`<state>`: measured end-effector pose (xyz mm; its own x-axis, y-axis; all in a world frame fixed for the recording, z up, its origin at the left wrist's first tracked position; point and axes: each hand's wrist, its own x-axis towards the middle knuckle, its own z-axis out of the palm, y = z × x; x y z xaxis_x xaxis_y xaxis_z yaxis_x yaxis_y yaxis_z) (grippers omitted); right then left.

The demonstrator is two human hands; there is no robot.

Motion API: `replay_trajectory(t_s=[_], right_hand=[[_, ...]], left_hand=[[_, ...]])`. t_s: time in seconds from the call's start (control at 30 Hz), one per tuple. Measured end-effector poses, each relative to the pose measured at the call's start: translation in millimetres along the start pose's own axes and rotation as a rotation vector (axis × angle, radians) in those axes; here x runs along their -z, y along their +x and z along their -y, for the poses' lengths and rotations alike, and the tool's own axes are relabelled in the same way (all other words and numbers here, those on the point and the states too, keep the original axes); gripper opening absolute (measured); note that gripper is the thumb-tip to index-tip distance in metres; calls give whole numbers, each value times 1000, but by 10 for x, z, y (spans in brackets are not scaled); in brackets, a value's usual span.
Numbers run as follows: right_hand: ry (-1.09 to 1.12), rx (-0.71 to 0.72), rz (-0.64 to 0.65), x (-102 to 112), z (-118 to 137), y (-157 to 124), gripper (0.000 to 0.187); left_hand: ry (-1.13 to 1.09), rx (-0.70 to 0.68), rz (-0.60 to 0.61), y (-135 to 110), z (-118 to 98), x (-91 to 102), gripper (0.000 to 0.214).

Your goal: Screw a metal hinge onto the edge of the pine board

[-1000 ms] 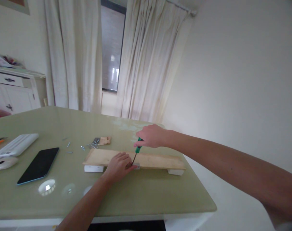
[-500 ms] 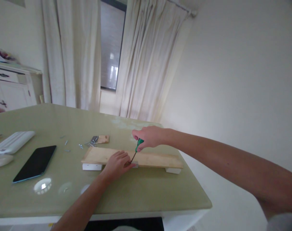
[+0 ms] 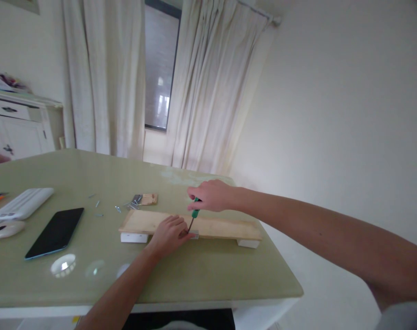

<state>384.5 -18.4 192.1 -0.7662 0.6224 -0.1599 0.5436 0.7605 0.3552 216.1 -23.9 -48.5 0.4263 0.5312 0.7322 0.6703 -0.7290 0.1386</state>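
My right hand (image 3: 213, 196) is closed round the green handle of a screwdriver (image 3: 195, 213), which slants down to the front edge of a pale wooden board (image 3: 225, 225). At its tip, beside my left thumb, a small metal plate (image 3: 195, 235) lies along that edge; the screw, if any, is hidden. My left hand (image 3: 169, 233) grips the board, fingers over the top and thumb at the front. Two white blocks, a left one (image 3: 134, 237) and a right one (image 3: 248, 244), carry the board above the table.
Behind the board's left end lie metal pieces (image 3: 136, 200) and a small wooden piece (image 3: 149, 199). Loose screws (image 3: 118, 209) are scattered on the green table (image 3: 249, 279). Farther left are a black tablet (image 3: 55, 233), a white case (image 3: 22, 205) and a white roundish device (image 3: 3, 229).
The screwdriver handle has turned in my right hand and stands somewhat more upright, with the fingers in a shifted grip. My left hand stays on the board. The whole view has shifted slightly.
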Motion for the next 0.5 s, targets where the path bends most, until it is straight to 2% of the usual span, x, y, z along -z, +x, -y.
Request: replay_trajectory(t_s=[0.13, 0.2, 0.23, 0.3, 0.4, 0.43, 0.5], right_hand=[[-265, 410, -38, 47, -87, -116, 30], [-335, 507, -46, 38, -93, -147, 27], [-317, 479, -36, 27, -86, -145, 27], [-194, 267, 14, -1, -60, -106, 24], [9, -105, 90, -25, -18, -12, 49], [43, -160, 92, -20, -9, 10, 53], [70, -147, 69, 12, 7, 21, 51]], left_hand=[[-20, 8, -6, 2, 6, -2, 37], [-6, 12, 1, 4, 5, 0, 38], [2, 10, 8, 5, 3, 1, 39], [15, 3, 20, 6, 1, 4, 38], [16, 0, 29, 5, 1, 7, 38], [14, 2, 30, 4, 2, 7, 38], [11, 7, 33, 3, 4, 6, 38]])
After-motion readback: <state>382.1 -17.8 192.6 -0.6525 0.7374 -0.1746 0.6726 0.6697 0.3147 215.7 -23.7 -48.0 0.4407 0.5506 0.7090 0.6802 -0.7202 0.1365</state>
